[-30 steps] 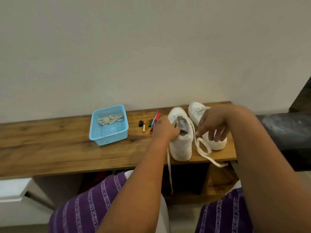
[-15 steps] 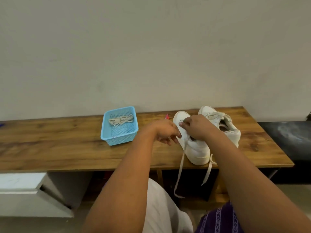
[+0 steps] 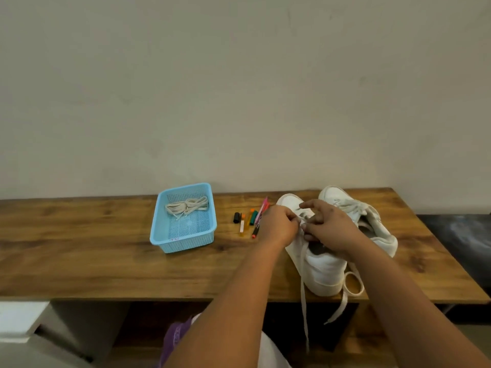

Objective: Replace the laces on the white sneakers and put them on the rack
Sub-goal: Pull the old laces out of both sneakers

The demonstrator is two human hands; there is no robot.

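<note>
A blue mesh basket (image 3: 159, 229) is set on the wooden bench (image 3: 79, 256) near the wall, and a bundle of cream laces (image 3: 187, 207) is held in its far end. Coloured markers (image 3: 251, 219) are laid just right of it. Two white sneakers are placed at the bench's right end. The near sneaker (image 3: 322, 269) is worked at its eyelets: the lace (image 3: 303, 285) is pinched by the curled left hand (image 3: 279, 225) and the right hand (image 3: 328, 225), its ends hung over the bench edge. The far sneaker (image 3: 372, 221) is seen still laced.
</note>
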